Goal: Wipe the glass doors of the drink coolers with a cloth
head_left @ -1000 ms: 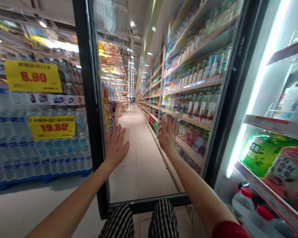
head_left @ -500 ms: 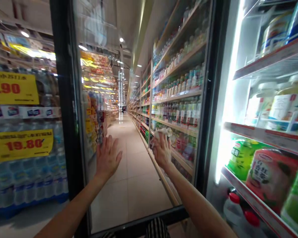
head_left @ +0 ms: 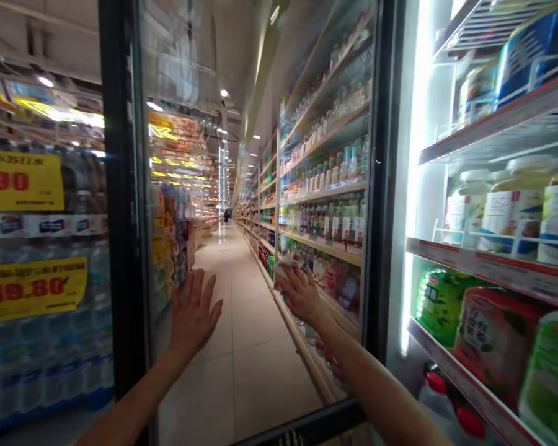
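A glass door (head_left: 204,390) with a black frame stands in front of me, and the aisle shows in its pane. On the left part of the pane, my left hand (head_left: 193,313) is open, palm to the glass with fingers stretched up and thumb apart. My right hand (head_left: 302,296) presses a crumpled whitish cloth (head_left: 284,267) to the glass further right. Part of the cloth sticks out beyond the fingertips; the rest is hidden under the hand.
A lit fridge on the right has shelves (head_left: 506,266) of bottles, a green pack (head_left: 439,303) and a red pack (head_left: 488,341). To the left, packed water bottles (head_left: 41,365) are stacked below yellow price signs (head_left: 32,288).
My right hand has moved a little left with the cloth, its fingers now tilting further left. The left hand is slightly lower and further left, still flat. The view has shifted slightly.
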`<state>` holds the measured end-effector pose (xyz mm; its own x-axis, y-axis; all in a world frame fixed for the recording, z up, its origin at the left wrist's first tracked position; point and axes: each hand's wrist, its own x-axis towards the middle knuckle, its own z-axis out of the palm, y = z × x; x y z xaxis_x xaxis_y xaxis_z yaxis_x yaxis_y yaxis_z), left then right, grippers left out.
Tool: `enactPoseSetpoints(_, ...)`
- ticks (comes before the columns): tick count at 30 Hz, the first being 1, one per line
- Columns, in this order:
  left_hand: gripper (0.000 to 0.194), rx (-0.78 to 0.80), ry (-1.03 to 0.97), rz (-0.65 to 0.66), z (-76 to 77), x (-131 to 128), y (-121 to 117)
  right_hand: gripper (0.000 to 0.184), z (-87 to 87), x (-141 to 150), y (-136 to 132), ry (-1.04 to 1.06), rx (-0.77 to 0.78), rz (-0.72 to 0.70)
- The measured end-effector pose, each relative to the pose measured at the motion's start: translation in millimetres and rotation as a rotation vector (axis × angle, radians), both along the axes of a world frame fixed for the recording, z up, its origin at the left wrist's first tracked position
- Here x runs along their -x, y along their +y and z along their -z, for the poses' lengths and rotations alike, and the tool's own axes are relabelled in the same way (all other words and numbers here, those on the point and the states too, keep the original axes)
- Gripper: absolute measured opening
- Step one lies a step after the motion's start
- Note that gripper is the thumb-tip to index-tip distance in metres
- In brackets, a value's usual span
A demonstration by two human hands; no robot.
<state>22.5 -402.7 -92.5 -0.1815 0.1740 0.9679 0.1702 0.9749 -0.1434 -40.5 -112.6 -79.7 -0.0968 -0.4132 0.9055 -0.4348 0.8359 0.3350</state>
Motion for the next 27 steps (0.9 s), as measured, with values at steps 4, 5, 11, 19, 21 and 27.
enactPoseSetpoints(4, 0.068, 0.051, -0.011, -0.030, 0.2, -2.4, -3.8, 0.053, -23.2, 13.0, 39.4, 0.044, 0.504, 0.101)
enactPoseSetpoints(5, 0.068, 0.053, -0.010, -0.031, 0.6, -2.4, -3.7, 0.053, -31.1, 17.0, 46.0, 0.055, 0.703, 0.130)
enactPoseSetpoints(11, 0.066, 0.028, 0.012, 0.023, 3.9, -0.4, -2.2, 0.052, -33.6, 6.9, -11.8, 0.037, 0.334, 0.033)
enactPoseSetpoints(19, 0.059, -0.069, 0.009, 0.014, -22.5, -14.0, -22.7, 0.051, -53.0, 8.8, 15.2, 0.053, 0.764, 0.090)
enactPoseSetpoints(21, 0.060, -0.117, 0.024, -0.024, -31.7, -14.0, -25.3, 0.052, -60.3, 7.6, 2.8, 0.034, 0.859, 0.091)
enactPoseSetpoints(27, 0.058, -0.099, -0.015, -0.057, -39.3, -15.6, -28.8, 0.050, -44.3, -18.1, -74.6, -0.016, -0.042, -0.103)
